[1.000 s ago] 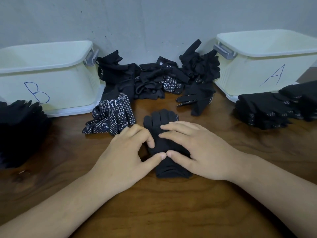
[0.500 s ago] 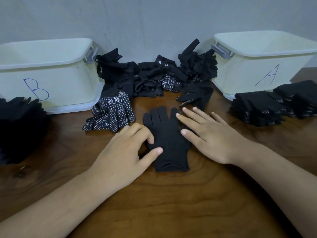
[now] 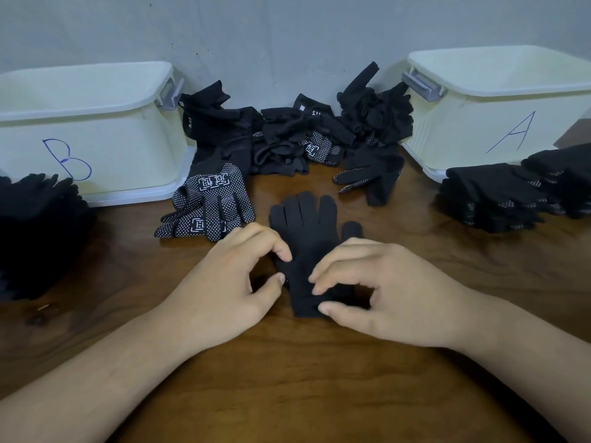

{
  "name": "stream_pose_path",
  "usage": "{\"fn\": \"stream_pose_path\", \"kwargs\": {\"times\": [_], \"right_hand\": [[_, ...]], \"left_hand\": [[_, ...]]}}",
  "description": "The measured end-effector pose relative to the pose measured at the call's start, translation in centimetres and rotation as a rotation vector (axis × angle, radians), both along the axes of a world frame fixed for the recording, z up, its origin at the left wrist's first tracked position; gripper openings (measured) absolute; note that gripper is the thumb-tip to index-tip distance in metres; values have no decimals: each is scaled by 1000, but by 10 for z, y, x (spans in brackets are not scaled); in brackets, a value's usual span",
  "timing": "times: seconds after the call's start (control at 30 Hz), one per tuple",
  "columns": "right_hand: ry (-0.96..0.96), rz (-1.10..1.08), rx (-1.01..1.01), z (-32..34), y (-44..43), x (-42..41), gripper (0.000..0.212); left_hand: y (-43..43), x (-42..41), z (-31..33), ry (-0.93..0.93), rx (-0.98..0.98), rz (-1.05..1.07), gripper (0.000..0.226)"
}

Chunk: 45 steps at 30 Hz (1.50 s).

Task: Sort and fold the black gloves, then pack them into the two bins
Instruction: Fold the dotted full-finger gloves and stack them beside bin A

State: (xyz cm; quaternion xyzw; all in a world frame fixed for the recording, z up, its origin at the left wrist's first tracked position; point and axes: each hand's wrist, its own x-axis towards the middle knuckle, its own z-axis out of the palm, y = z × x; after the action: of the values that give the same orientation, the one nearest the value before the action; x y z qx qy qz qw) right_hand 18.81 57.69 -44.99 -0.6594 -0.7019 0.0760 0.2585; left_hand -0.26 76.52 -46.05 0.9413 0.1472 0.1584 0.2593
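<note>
Carrying everything, the table (image 3: pixel 319 378): dark wood, running back to a grey wall.
Bins: bin B (image 3: pixel 128 139) stands at the back left and bin A (image 3: pixel 479 123) at the back right, both pale.
Heap (image 3: pixel 281 139): loose black gloves lie against the wall between the bins.
Stacks: the left stack (image 3: pixel 35 235) sits in front of bin B, the right stack (image 3: pixel 499 196) in front of bin A.
Dotted pair (image 3: pixel 211 206): lies white-dotted side up, just left of the plain glove.
Right hand (image 3: pixel 393 292): half a second ago it lay flat with fingers spread at the glove's right edge; now the fingers are curled, and fingertips and thumb pinch the glove near its cuff.
Left hand (image 3: pixel 224 289): much as before, curled, with index finger and thumb pinching the glove's left edge.
Plain glove (image 3: pixel 307 225): flat at the table's middle, fingers toward the wall, its lower half between the two hands; its thumb now sticks out to the right.
</note>
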Motion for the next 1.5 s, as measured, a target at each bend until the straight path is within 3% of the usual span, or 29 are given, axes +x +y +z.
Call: {"fn": "stream_pose_path", "kwargs": {"times": [0.3, 0.63, 0.7, 0.83, 0.9, 0.97, 1.13, 1.23, 1.37, 1.5], "right_hand": [[-15, -22, 33, 5, -3, 0, 7], [-79, 43, -26, 7, -3, -4, 14], [-31, 42, -43, 7, -2, -2, 16], [268, -66, 34, 4, 3, 5, 8], [206, -136, 89, -1, 8, 9, 13], [62, -154, 71, -7, 12, 12, 32], [-269, -127, -283, -9, 14, 13, 71], [-307, -186, -400, -3, 14, 18, 83], [-215, -315, -370, -3, 15, 28, 78], [-96, -329, -99, -3, 11, 33, 59]], "left_hand": [[-2, 1, -1, -13, 95, -57, 12], [-2, -2, -2, -18, 137, -42, 10], [-2, -3, 0, -22, 149, -29, 14], [-6, 0, 1, -95, 107, 8, 21], [-7, 3, -1, -75, 25, 39, 35], [-8, 6, -3, -29, 38, 28, 43], [-8, 5, -4, -14, 75, 17, 38], [-10, 4, -3, -8, 115, 8, 37], [-15, 2, -2, 12, 169, 13, 31], [-17, -1, 6, -51, 177, -69, 20]]}}
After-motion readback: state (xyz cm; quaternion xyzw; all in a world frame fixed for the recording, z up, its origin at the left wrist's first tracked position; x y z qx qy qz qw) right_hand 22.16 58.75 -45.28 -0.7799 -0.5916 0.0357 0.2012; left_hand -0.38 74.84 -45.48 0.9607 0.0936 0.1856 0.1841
